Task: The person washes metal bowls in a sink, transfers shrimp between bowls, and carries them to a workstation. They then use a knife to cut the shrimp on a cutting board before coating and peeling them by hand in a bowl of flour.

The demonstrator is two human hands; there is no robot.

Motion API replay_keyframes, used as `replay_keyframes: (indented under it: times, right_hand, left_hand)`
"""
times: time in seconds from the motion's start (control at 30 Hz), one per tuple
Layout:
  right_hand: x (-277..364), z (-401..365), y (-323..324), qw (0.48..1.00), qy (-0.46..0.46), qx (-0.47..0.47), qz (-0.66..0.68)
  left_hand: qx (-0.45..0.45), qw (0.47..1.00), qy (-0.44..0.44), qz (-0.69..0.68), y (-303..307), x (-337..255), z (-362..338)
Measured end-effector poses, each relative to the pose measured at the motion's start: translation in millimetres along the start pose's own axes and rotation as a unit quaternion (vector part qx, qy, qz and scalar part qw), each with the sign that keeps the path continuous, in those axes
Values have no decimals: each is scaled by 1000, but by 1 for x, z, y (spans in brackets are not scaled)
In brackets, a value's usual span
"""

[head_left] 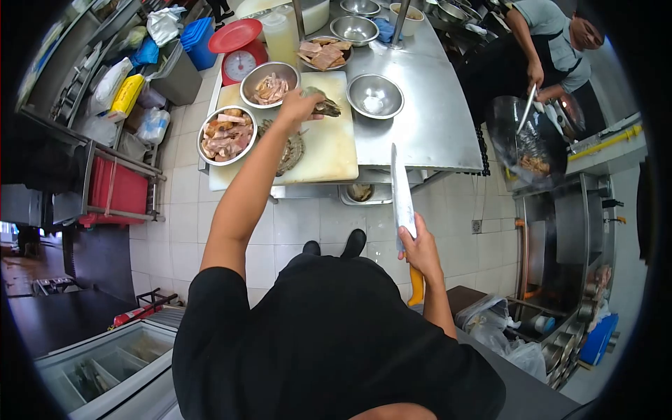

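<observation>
My left hand [299, 108] reaches over the yellowish cutting board [332, 150], its fingers closed on a dark grey-brown, shelled piece that looks like a prawn [327, 106]. More greyish, prawn-like pieces [290, 155] lie on the board, partly hidden by my forearm. A long knife [402, 189] with a yellow handle is in my right hand [420, 246], to the right of the board and in front of the table. Its blade points up and away from me. Beside my left hand is a steel bowl of pale meat strips [271, 88]; nearer stands a bowl of larger meat chunks [227, 136].
A steel bowl [375, 96] stands right of the board on the metal table [430, 119]. Behind are a red scale [241, 59], a jug of yellowish liquid [280, 38] and a bowl of flat pieces [325, 54]. At right, another person [542, 42] works at a wok [525, 140].
</observation>
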State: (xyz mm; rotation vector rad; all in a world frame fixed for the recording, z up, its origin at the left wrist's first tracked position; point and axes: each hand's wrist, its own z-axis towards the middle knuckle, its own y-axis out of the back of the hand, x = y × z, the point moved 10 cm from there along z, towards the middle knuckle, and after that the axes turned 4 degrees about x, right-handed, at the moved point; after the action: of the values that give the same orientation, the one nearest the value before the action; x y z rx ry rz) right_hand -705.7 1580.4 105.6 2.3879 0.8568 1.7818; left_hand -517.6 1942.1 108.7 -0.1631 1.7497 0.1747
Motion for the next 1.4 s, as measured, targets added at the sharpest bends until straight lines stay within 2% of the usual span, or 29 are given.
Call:
replay_keyframes:
  times: [0.03,0.07,0.17,0.2,0.23,0.27,0.3,0.37,0.4,0.47,0.5,0.53,0.57,0.6,0.67,0.8,0.87,0.97,1.03,1.13,1.3,1.4]
  right_hand:
    - [5,3,-6,1000,2,13,-14]
    - [10,6,-11,999,4,26,-29]
    - [17,12,-23,998,18,48,-35]
    - [18,12,-27,998,22,56,-32]
    - [21,10,-29,997,24,60,-34]
    - [21,9,-31,997,24,58,-34]
    - [20,8,-34,997,23,61,-37]
    - [13,3,-37,997,17,60,-43]
    - [6,-1,-36,998,13,47,-45]
    - [-6,-9,-33,999,12,37,-26]
    - [-5,-13,-30,999,6,31,-34]
    - [-6,-17,-28,999,0,31,-40]
    - [-7,-22,-20,999,-5,5,-36]
    - [-7,-25,-19,999,-8,4,-47]
    - [-8,-29,-20,998,-11,3,-58]
    - [-12,-40,-24,999,-28,-11,-43]
    - [-12,-43,-28,998,-31,-10,-45]
    - [-17,-46,-29,999,-39,-27,-17]
    - [-18,-44,-30,999,-35,-33,-17]
    - [-8,-42,-32,999,-23,-26,-24]
    - [-2,-34,-38,999,-4,-10,-30]
    - [7,-28,-42,1000,5,5,-24]
  left_hand:
    - [-33,994,7,-108,7,12,-6]
    - [-34,993,3,-113,7,24,-5]
    - [-72,996,38,23,15,59,-4]
    - [-72,997,36,20,15,57,-10]
    - [-80,977,-7,197,19,41,-16]
    - [-85,925,-50,367,19,26,-22]
    - [-81,925,-52,368,23,19,-29]
    - [-50,874,-49,481,20,7,-42]
    - [-63,876,-77,472,20,0,-50]
    - [-28,848,-165,504,10,-6,-53]
    - [27,833,-240,499,3,1,-48]
    - [111,848,-206,476,-5,9,-44]
    - [133,837,-175,501,-15,1,-55]
    - [146,833,-189,498,-25,-4,-59]
    - [104,810,-224,531,-23,-14,-61]
    - [107,812,-228,526,-28,-19,-61]
    - [113,806,-257,521,-25,-3,-46]
    - [118,830,-207,505,-28,-2,-49]
    - [147,821,-235,500,-36,-4,-57]
    - [118,808,-262,515,-32,-8,-69]
    - [117,799,-239,538,-31,-4,-75]
    - [98,797,-257,538,-30,-3,-75]
